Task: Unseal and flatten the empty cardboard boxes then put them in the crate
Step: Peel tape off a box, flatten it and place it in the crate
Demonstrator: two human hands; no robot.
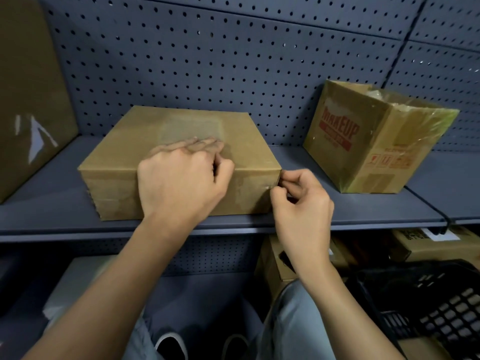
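A flat sealed brown cardboard box (124, 141) lies on the grey shelf (52, 203) in the middle of the view. My left hand (181, 178) rests over its front top edge, fingers laid on the lid and thumb against the front face. My right hand (298, 201) pinches something small, apparently a tape end, at the box's front right corner. A second box (376, 146) printed with red "MAKEUP" lettering stands tilted on the shelf to the right, wrapped in clear tape. A black plastic crate (428, 302) sits low at the right.
A large taped brown box (28, 100) fills the left edge of the shelf. A perforated grey back panel (233, 61) closes the shelf behind. Under the shelf lie more cartons (275, 258), and my knees and shoes show at the bottom.
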